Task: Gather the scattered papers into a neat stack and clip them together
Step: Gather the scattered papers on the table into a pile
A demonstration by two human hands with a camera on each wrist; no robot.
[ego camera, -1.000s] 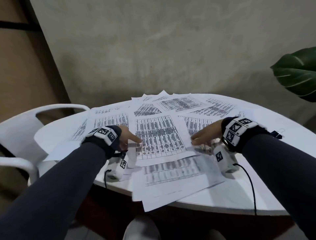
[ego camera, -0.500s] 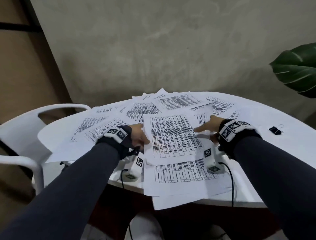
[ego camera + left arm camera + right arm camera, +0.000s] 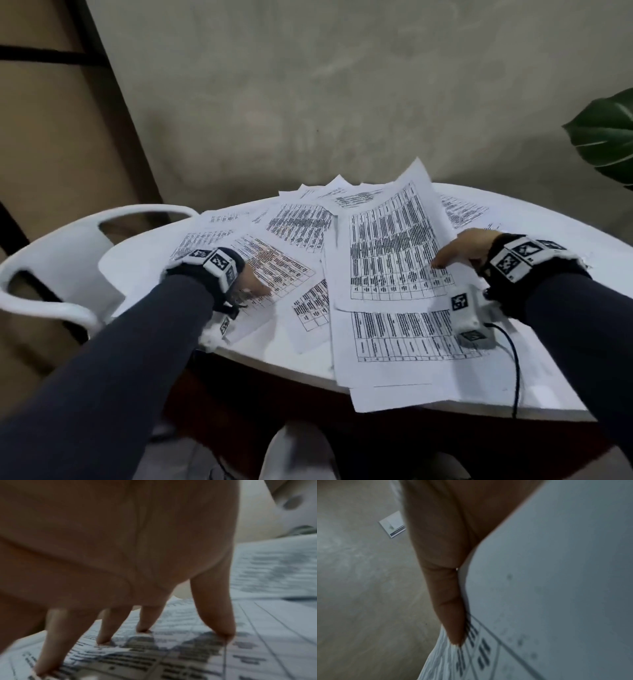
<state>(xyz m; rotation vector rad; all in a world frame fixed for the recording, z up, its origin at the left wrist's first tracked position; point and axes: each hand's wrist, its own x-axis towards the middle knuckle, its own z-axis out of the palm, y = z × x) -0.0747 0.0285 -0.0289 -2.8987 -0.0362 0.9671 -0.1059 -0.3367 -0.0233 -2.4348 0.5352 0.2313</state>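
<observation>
Since half a second ago the right hand (image 3: 460, 248) has pinched the top sheet (image 3: 390, 246) at frame centre and curled its right edge up off the pile; its long axis runs away from the camera. Left hand (image 3: 251, 279) has slid left, straight fingertips (image 3: 224, 634) pressing a skewed sheet (image 3: 274, 270) on the tabletop (image 3: 561, 226). Gathering's barely started, I'd say.
</observation>
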